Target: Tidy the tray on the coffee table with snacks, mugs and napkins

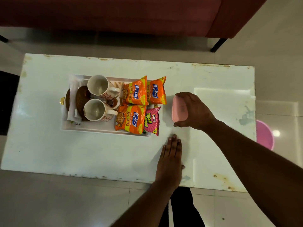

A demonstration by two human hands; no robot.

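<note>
A white tray (91, 129) sits left of centre on the white coffee table (49, 153). In it stand two white mugs, one behind (98, 86) and one in front (95, 110), beside brown woven coasters (82, 95) and white napkins (73, 89). Three orange Kurkure packets (134, 94) and a pink Bingo packet (151, 120) fill the tray's right end. My right hand (195, 110) grips a pink rectangular box (178, 110) on the table just right of the tray. My left hand (171, 154) lies flat on the table, fingers together, holding nothing.
A dark red sofa (131, 15) runs along the far side, with a black leg (218, 45). A pink bucket (264, 135) stands on the floor past the table's right edge. A small brown bowl with a spoon (114, 102) sits between the mugs and packets.
</note>
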